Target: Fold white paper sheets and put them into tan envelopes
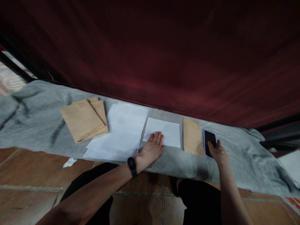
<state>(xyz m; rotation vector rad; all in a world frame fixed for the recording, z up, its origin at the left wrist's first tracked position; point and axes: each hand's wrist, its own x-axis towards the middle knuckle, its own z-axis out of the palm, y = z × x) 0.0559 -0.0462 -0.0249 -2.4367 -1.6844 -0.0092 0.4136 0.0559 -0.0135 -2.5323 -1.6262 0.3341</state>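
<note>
My left hand [153, 147], with a black band on its wrist, lies flat on the lower left part of a small white sheet of paper [167, 129]. Its fingers are stretched out. At the right, my right hand [218, 152] grips a smartphone [208, 137] with a dark screen and pale purple edge. The thumb rests over the screen while the other fingers are at the right edge, partly hidden. Between the small sheet and the phone lies a brown envelope [192, 137]. Larger white sheets [122, 128] overlap to the left of my left hand.
Several brown envelopes [82, 120] are piled at the left on the grey cloth [178, 161]. A dark red curtain-like surface [150, 56] rises right behind the cloth. A white scrap [69, 162] lies on the tiled floor [35, 172]. White paper [292, 164] shows at the far right.
</note>
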